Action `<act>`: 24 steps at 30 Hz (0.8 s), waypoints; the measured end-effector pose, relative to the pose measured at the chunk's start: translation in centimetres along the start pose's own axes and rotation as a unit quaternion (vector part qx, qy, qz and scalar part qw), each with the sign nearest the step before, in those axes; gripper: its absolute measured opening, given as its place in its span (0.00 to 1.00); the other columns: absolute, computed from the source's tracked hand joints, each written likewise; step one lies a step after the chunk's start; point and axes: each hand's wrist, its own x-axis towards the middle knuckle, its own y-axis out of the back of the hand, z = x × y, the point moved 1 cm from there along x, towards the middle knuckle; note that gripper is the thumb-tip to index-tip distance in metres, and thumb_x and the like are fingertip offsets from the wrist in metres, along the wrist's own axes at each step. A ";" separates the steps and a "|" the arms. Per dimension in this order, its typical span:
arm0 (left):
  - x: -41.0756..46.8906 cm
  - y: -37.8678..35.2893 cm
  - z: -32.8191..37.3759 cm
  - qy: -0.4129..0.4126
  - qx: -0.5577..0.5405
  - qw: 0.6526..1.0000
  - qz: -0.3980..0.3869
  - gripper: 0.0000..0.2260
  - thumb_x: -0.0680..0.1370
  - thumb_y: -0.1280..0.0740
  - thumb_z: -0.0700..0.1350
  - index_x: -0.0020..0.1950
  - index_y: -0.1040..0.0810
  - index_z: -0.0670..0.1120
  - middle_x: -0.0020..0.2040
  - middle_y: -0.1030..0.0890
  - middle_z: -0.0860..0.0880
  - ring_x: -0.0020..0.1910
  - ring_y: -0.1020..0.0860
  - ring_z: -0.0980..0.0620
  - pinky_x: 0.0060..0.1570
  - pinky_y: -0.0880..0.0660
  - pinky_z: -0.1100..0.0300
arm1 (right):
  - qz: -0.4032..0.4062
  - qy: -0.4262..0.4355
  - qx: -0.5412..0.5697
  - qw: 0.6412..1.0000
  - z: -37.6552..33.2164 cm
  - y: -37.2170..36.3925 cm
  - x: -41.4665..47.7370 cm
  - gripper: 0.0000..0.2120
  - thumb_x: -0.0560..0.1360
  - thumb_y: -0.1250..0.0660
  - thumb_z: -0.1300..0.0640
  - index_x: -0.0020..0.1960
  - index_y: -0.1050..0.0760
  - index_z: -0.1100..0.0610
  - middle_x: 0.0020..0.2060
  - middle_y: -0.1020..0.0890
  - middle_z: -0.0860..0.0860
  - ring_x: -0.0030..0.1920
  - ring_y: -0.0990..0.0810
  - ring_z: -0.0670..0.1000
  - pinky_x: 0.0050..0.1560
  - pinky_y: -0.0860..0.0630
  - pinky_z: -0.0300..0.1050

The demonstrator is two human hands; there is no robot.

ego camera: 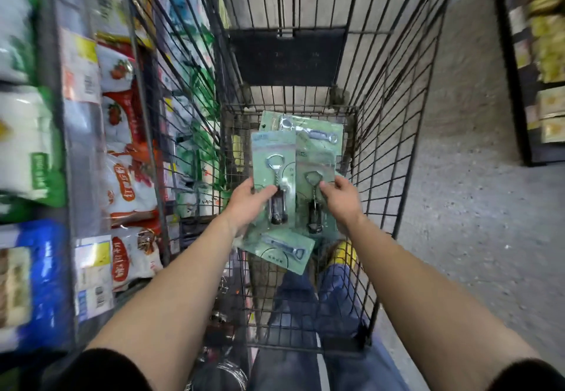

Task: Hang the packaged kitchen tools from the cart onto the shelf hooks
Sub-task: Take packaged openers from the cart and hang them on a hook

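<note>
Both my arms reach down into a black wire cart [394,121]. My left hand [244,202] grips a green-carded corkscrew pack [273,161] by its lower left edge, thumb on the front. My right hand [341,199] pinches a second green corkscrew pack [315,182] beside it, at its right edge. Below them lies a carded bottle opener pack [279,251] on the cart floor. Further back in the cart rests another carded opener pack [318,134].
A shelf [91,134] of bagged goods in white, red and blue runs close along the cart's left side. A second shelf [538,63] stands across the grey aisle floor at the right. A black panel [287,54] hangs on the cart's far end.
</note>
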 end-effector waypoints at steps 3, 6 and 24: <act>-3.3 -0.1 2.7 -0.035 -0.002 0.999 0.025 0.40 0.76 0.27 0.58 0.82 0.41 0.45 0.79 0.33 0.48 0.77 0.33 0.44 0.77 0.38 0.46 | 0.005 0.017 0.005 1.000 -2.9 2.1 -2.3 0.33 0.75 0.32 0.47 0.75 0.35 0.57 0.65 0.22 0.53 0.61 0.21 0.54 0.66 0.24 0.57; -6.8 0.2 5.1 -0.050 -0.003 0.998 0.042 0.38 0.77 0.28 0.57 0.81 0.40 0.44 0.78 0.32 0.46 0.76 0.32 0.43 0.76 0.36 0.46 | -0.008 0.044 0.002 0.999 -7.0 3.9 -6.0 0.21 0.78 0.32 0.54 0.68 0.29 0.60 0.50 0.19 0.54 0.41 0.19 0.51 0.43 0.20 0.48; -32.9 -1.5 2.8 -0.112 -0.188 0.929 0.299 0.27 0.69 0.21 0.61 0.65 0.22 0.55 0.60 0.15 0.53 0.59 0.17 0.47 0.63 0.22 0.43 | -0.258 0.269 -0.177 0.911 -18.4 8.0 -28.2 0.11 0.77 0.29 0.55 0.53 0.19 0.63 0.49 0.15 0.62 0.43 0.20 0.52 0.54 0.21 0.60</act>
